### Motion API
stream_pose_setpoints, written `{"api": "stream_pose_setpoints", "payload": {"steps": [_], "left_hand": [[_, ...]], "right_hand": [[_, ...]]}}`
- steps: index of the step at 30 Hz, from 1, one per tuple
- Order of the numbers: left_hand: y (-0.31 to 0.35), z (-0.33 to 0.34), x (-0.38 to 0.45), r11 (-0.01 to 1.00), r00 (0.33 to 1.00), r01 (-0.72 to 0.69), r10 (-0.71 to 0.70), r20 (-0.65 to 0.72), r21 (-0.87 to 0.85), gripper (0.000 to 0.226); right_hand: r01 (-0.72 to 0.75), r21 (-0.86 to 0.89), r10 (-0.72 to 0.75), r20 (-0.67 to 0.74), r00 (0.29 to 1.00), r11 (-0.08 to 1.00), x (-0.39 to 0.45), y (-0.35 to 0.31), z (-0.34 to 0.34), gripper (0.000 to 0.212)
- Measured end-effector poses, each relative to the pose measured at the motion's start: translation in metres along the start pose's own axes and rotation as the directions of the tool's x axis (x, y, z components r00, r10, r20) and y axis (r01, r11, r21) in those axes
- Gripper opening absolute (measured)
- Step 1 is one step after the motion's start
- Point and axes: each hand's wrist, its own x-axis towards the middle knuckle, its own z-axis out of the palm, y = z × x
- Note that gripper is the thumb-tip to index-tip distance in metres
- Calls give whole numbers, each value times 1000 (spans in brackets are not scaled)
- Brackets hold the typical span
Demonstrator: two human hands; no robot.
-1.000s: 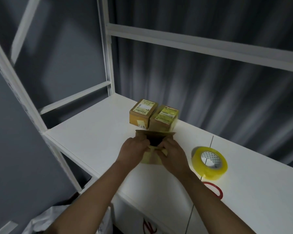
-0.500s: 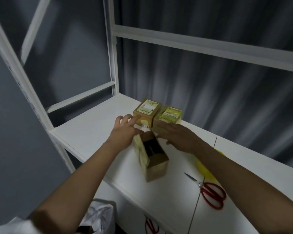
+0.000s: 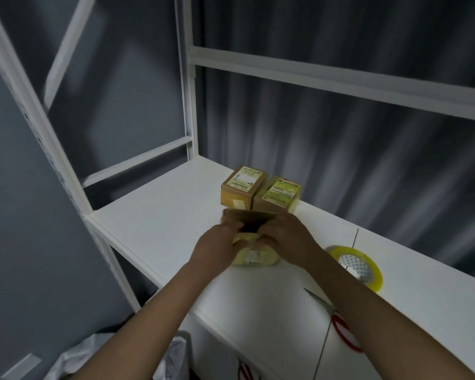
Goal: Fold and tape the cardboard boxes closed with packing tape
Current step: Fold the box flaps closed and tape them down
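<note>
Two hands work one open box (image 3: 254,244) near the middle of the white shelf (image 3: 159,212): the left hand (image 3: 217,246) and right hand (image 3: 287,241) each curl round a side, fingers at the flaps. Best to press the short flaps flat first, then hold the seam tight before reaching for the tape (image 3: 358,263) by the right forearm. Scissors (image 3: 337,322) lie at the front edge; two closed boxes (image 3: 259,192) sit behind. Dark pleated curtain backs the frame.
</note>
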Motion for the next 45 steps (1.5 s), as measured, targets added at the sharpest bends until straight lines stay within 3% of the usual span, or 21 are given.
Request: {"api": "stream_pose_setpoints", "payload": {"steps": [3,5,9,12,15,18,19,21,23,25,28,31,33,35,39,42,45], "left_hand": [[-1,12,8,1000,999,-11,11,30,-9,29],[1,18,12,999,1000,0,-1,-9,-54,27],[5,26,21,989,997,-49,40,-66,-142,21],[8,32,28,983,993,-89,75,-92,-162,24],[17,43,31,965,927,-243,262,-268,101,37],[48,58,24,901,840,-422,432,-328,105,33],[60,66,20,873,827,-483,478,-297,60,31],[82,83,13,864,861,-498,483,-158,-75,32],[94,106,15,921,934,-350,356,7,-172,35],[102,129,21,958,963,-195,228,147,-208,43],[109,155,35,959,959,-4,84,270,-285,55],[109,178,49,944,937,49,69,342,-326,52],[106,189,52,933,946,10,108,304,-361,30],[103,195,50,907,964,21,93,249,-421,7],[96,192,34,882,973,-23,127,191,-471,17],[84,189,12,892,975,-78,161,152,-445,10],[77,185,0,907,985,-104,151,85,-408,5]], "right_hand": [[-124,-22,124,-39,992,992,-13,-6,2,30],[-220,-1,217,-148,965,976,-28,-8,3,31],[-507,164,529,-369,764,846,-78,0,-2,28],[-691,105,694,-226,683,715,-125,16,-1,37],[-799,-99,805,58,591,593,-160,24,1,49],[-797,-156,812,110,573,584,-178,24,5,55],[-794,-138,806,71,588,592,-181,22,6,57],[-786,-104,786,-54,616,609,-188,18,8,50],[-771,-131,751,-175,636,623,-192,9,6,35],[-736,-191,706,-208,677,649,-198,4,3,27],[-705,-254,702,-116,702,663,-204,11,1,50],[-628,-366,690,57,721,687,-201,25,-5,76],[-605,-381,700,195,687,699,-199,35,-9,76],[-594,-397,705,247,665,700,-201,46,-12,70],[-446,-539,640,247,727,714,-203,58,-17,53],[-513,-618,757,221,615,596,-182,65,-11,45],[-588,-643,843,178,508,490,-163,70,-2,53]]}}
